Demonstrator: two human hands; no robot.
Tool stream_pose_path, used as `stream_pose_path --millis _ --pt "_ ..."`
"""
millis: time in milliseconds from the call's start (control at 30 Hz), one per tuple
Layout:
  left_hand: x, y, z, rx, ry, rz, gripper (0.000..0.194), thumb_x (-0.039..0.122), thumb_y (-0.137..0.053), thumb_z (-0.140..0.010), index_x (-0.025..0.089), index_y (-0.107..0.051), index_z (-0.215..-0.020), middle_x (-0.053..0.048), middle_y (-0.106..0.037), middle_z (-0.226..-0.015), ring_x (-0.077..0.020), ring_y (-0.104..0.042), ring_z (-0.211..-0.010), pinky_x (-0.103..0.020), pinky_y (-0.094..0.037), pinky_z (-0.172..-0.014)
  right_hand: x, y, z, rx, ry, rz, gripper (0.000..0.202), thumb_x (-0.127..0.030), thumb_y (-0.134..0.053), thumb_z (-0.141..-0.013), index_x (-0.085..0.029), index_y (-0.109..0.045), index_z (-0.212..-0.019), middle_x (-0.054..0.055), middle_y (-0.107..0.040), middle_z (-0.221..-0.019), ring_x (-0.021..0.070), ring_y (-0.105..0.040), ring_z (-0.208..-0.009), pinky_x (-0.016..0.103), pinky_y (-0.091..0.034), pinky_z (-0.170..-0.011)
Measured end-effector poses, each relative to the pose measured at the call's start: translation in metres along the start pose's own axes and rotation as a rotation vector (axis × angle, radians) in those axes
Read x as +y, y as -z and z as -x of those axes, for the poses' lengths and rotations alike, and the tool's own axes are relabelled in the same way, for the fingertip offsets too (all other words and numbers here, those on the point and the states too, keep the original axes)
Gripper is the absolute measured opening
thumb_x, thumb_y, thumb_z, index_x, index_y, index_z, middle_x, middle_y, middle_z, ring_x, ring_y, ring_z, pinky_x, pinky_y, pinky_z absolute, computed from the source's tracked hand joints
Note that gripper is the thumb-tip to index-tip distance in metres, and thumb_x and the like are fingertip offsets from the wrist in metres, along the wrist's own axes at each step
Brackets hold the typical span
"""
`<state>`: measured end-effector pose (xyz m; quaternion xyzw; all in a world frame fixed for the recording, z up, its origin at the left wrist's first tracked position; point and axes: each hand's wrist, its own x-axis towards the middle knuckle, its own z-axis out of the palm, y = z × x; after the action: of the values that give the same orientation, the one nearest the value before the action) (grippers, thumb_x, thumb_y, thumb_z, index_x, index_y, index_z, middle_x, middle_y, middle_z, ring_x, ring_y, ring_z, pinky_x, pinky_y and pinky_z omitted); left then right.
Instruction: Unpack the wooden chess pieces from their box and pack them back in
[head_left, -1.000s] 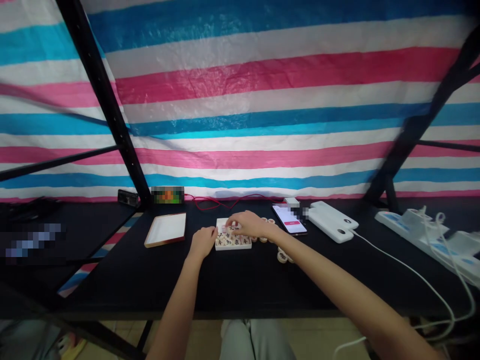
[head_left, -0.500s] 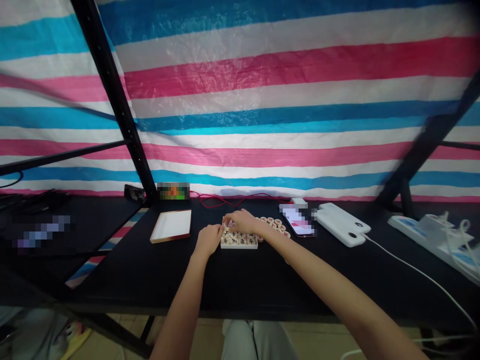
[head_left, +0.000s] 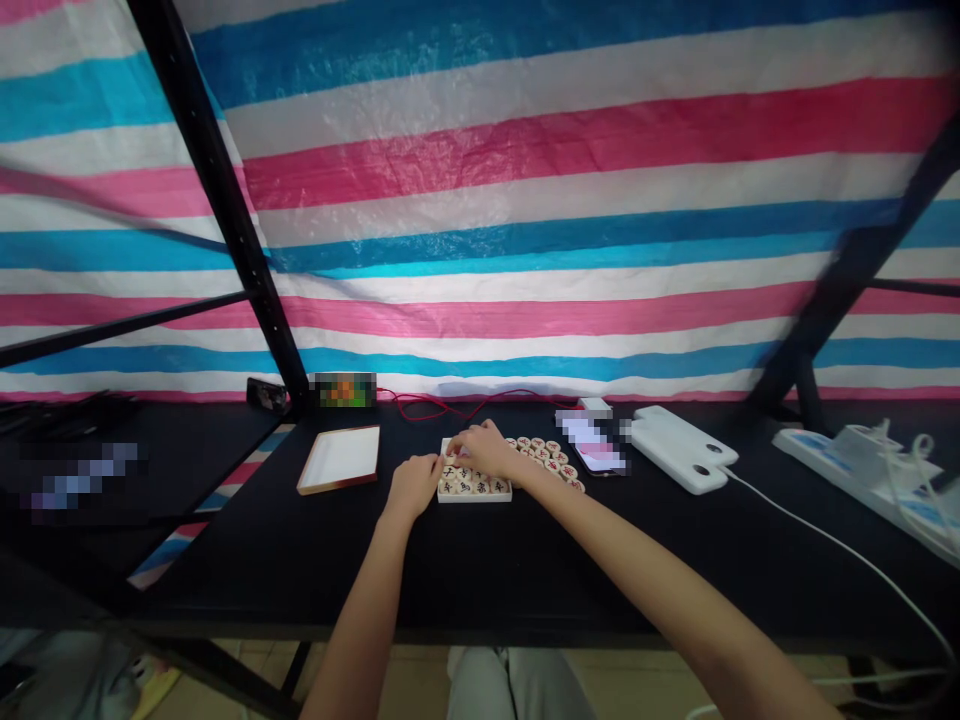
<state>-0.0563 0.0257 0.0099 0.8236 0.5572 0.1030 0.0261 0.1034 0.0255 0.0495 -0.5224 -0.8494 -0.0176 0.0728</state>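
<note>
A white box (head_left: pixel 475 496) stands on the black table, with round Chinese chess pieces (head_left: pixel 479 487) bearing black characters in rows in its near part. My left hand (head_left: pixel 415 488) is at the box's left wall, fingers curled and closed on its edge. Over the far part of the box reaches my right hand (head_left: pixel 484 447), its fingers pinched together low on a Chinese chess piece that they mostly hide. To the right of the box lie several pieces with red characters (head_left: pixel 553 465), partly behind my right wrist.
A shallow box lid (head_left: pixel 341 458) with a white inside lies at left. On the right are a lit phone (head_left: pixel 596 445), a white device (head_left: pixel 679 450) with a cable and a power strip (head_left: pixel 862 480). A red cable (head_left: pixel 420 405) runs along the back. Black frame posts (head_left: pixel 225 200) flank a striped sheet.
My right hand has lowered slightly toward the far left of the box, and the far-left corner now shows. More red-character pieces are uncovered beside my wrist. My left hand stays at the box.
</note>
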Motion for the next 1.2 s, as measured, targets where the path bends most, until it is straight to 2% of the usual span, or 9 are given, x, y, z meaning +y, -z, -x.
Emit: stream_pose_path --millis 233,500,633,767,867,967,1067,1200 --pt "0.000 0.000 -0.001 -0.012 0.011 -0.005 0.046 0.041 -0.019 -0.087 0.021 -0.060 -0.090 -0.008 -0.064 -0.086 -0.0188 -0.059 -0.079 -0.026 -0.039 -0.066 0.000 0.000 0.000 -0.003 -0.013 0.038 0.020 -0.035 -0.050 -0.078 -0.026 -0.061 -0.090 0.004 -0.064 -0.093 0.0195 -0.051 -0.090 0.032 -0.022 -0.076" --pt "0.001 0.001 -0.002 -0.029 0.016 -0.001 0.045 0.041 -0.019 -0.087 0.022 -0.060 -0.091 -0.008 -0.063 -0.087 -0.0187 -0.059 -0.080 -0.026 -0.039 -0.067 0.005 -0.008 -0.005 -0.015 -0.052 -0.067 0.019 -0.033 -0.051 -0.076 -0.027 -0.061 -0.091 0.001 -0.065 -0.088 0.0182 -0.052 -0.089 0.033 -0.022 -0.076" --pt "0.002 0.003 0.000 -0.035 0.025 0.008 0.046 0.042 -0.019 -0.087 0.020 -0.060 -0.090 -0.008 -0.063 -0.087 -0.0178 -0.058 -0.081 -0.025 -0.038 -0.068 0.011 0.002 0.005 0.045 -0.069 -0.113 0.020 -0.029 -0.045 -0.080 -0.026 -0.060 -0.093 0.000 -0.065 -0.091 0.0167 -0.052 -0.089 0.034 -0.023 -0.079" --pt "0.003 0.005 0.001 -0.030 0.029 0.010 0.047 0.041 -0.019 -0.087 0.019 -0.061 -0.089 -0.008 -0.064 -0.086 -0.0182 -0.058 -0.080 -0.025 -0.038 -0.067 0.035 0.021 0.047 0.196 -0.105 -0.280 0.022 -0.032 -0.042 -0.082 -0.025 -0.061 -0.092 0.000 -0.063 -0.093 0.0165 -0.053 -0.084 0.033 -0.029 -0.077" --pt "0.003 0.004 0.000 -0.040 0.040 0.018 0.047 0.041 -0.020 -0.087 0.019 -0.061 -0.089 -0.008 -0.064 -0.087 -0.0181 -0.058 -0.082 -0.025 -0.038 -0.068 0.062 0.027 0.100 0.229 -0.174 -0.487 0.029 -0.041 -0.042 -0.081 -0.021 -0.061 -0.091 0.002 -0.063 -0.087 0.0158 -0.053 -0.075 0.029 -0.037 -0.068" --pt "0.001 0.002 -0.001 -0.037 0.034 0.019 0.046 0.041 -0.020 -0.087 0.020 -0.061 -0.091 -0.008 -0.064 -0.088 -0.0181 -0.058 -0.082 -0.026 -0.038 -0.069 0.081 0.022 0.154 0.308 -0.311 -0.562 0.031 -0.046 -0.047 -0.076 -0.020 -0.062 -0.085 0.002 -0.061 -0.078 0.0158 -0.052 -0.069 0.028 -0.040 -0.063" --pt "0.000 0.000 -0.002 -0.029 0.033 0.009 0.047 0.041 -0.019 -0.087 0.020 -0.061 -0.089 -0.008 -0.064 -0.087 -0.0182 -0.058 -0.080 -0.026 -0.038 -0.069 0.080 0.012 0.190 0.333 -0.324 -0.538 0.030 -0.048 -0.054 -0.071 -0.022 -0.062 -0.085 0.004 -0.059 -0.084 0.0182 -0.053 -0.078 0.031 -0.041 -0.070" --pt "0.000 0.000 -0.001 -0.033 0.037 0.010 0.047 0.042 -0.020 -0.087 0.020 -0.061 -0.090 -0.008 -0.064 -0.088 -0.0178 -0.058 -0.082 -0.024 -0.038 -0.069 0.062 0.001 0.203 0.278 -0.220 -0.379 0.038 -0.047 -0.062 -0.064 -0.031 -0.059 -0.099 0.004 -0.049 -0.113 0.0228 -0.041 -0.107 0.039 -0.031 -0.092"
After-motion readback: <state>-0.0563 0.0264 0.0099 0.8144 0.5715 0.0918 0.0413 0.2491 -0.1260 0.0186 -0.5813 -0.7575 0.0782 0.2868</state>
